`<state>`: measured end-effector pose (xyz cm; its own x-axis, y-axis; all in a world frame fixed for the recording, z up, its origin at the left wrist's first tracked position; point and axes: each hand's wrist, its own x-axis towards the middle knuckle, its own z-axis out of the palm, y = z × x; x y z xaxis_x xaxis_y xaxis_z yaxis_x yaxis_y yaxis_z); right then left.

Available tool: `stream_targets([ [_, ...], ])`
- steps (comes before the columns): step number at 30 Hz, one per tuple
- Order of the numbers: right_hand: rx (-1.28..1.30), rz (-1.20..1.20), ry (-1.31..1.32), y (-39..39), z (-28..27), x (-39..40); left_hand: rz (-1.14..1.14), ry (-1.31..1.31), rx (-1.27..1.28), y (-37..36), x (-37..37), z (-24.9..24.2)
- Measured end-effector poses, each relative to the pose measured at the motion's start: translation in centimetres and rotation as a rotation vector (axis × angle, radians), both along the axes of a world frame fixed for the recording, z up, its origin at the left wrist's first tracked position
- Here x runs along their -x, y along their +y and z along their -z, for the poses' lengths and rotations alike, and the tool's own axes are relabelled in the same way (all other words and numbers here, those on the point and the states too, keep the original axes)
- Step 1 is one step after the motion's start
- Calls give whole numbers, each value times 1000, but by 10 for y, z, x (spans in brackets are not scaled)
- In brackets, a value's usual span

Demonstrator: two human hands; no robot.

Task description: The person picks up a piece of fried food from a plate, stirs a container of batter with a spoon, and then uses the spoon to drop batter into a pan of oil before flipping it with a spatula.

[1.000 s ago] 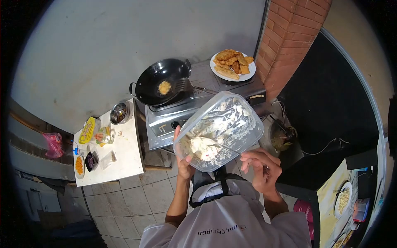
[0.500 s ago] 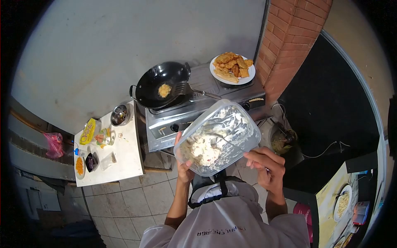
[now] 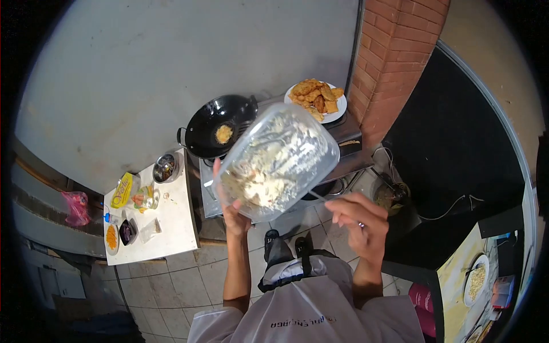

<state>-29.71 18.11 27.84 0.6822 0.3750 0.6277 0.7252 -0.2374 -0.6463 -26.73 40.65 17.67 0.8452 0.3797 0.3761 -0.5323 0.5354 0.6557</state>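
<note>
My left hand (image 3: 234,217) grips the lower left side of a clear plastic container (image 3: 327,150), which is tilted. Pale batter (image 3: 266,187) lies thick at its lower end and smeared over the rest. Between the fingers of my right hand (image 3: 365,222) is a thin metal handle (image 3: 316,196), apparently a spoon's; its far end cannot be made out. Behind the container, a black wok (image 3: 206,143) on the stove (image 3: 350,164) holds one small yellow fritter (image 3: 223,134). A slotted spatula (image 3: 246,127) in the wok is partly hidden by the container.
A white plate (image 3: 341,112) piled with fried pieces (image 3: 314,94) stands at the stove's right. On the white table (image 3: 180,234) at left are a metal bowl (image 3: 166,166), a yellow pouch (image 3: 122,190) and small dishes. A brick pillar (image 3: 380,86) rises right of the stove.
The container has moved left and up in view and now covers most of the spatula. Both hands have shifted with it, and my right hand is slightly farther from the container's edge.
</note>
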Motion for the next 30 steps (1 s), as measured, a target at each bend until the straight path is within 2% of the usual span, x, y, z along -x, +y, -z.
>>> stream_targets([
  [3, -124, 33, -153, 8, -18, -9, -15, -10, -23, 8, -18, -14],
  [8, -175, 51, -196, 22, -34, -40, -27, -35, -39, 6, -41, -27],
  [10, -200, 120, -142, 24, -26, -46, -6, -95, 64, -4, -44, -25],
  [16, -181, 86, -59, 28, -5, -54, -11, -71, 74, -14, -40, -21],
  [19, -161, 71, -16, 26, 0, -52, -22, -34, 147, -7, -38, 3],
  [26, -164, -21, 30, 27, 1, -64, -142, -46, 54, -7, -28, -15],
  [30, -176, -89, 69, 18, 20, -92, -242, 26, 48, -16, -41, 1],
])
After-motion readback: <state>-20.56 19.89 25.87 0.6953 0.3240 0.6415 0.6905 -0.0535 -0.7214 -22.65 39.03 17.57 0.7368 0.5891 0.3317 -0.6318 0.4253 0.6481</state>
